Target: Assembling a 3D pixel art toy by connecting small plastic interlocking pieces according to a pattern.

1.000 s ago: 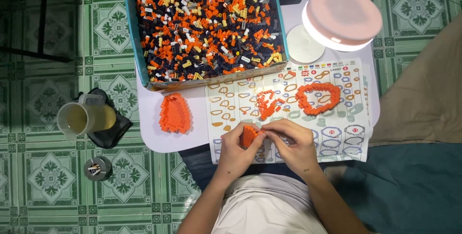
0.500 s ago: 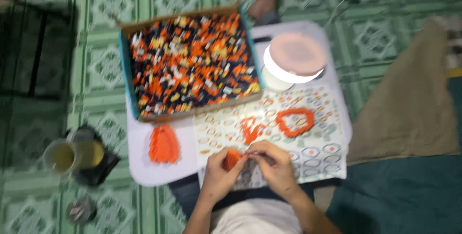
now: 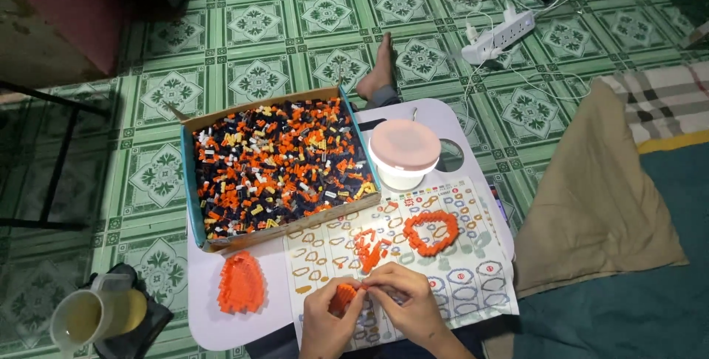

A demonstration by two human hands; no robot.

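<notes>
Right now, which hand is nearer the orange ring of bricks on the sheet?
Right. The right hand sits just below and left of the orange ring; the left hand is farther left.

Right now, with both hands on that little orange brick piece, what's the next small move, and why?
Probably press the brick under the right hand down onto the orange piece while the left hand steadies it. Both hands pinch it together over the instruction sheet, so a brick seems to be going on. Loose orange bricks lie just above for the following one.
</notes>
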